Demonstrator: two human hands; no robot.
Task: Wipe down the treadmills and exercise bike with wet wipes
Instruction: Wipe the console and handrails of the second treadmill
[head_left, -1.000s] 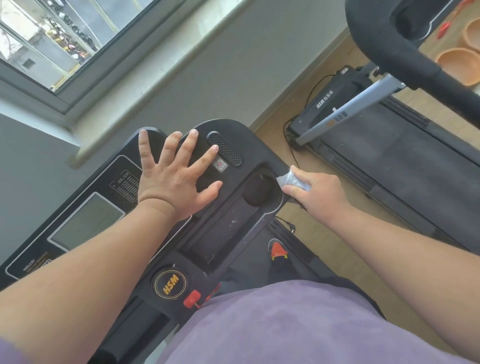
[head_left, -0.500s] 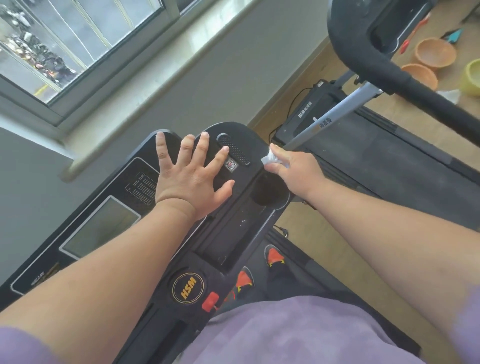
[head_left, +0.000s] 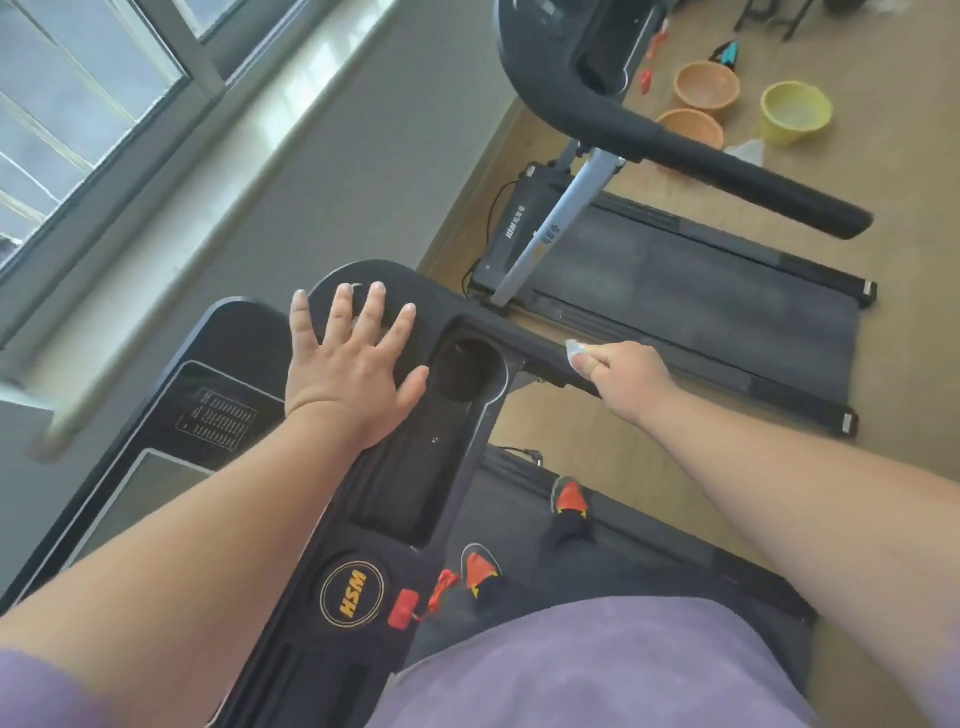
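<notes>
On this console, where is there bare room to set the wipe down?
Free: the cup holder between the left hand and right hand, and the tray just below it. Crowded: the console top under the left palm.

Second treadmill (head_left: 675, 291) right of console (head_left: 405, 467)

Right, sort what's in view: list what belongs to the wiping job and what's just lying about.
Part of the job:
- wet wipe, pinched in the right hand
- near treadmill's console, left hand flat on it
- handrail under the wipe
- second treadmill alongside

Lying about:
- two orange bowls
- yellow bucket
- red safety key on the console
</notes>
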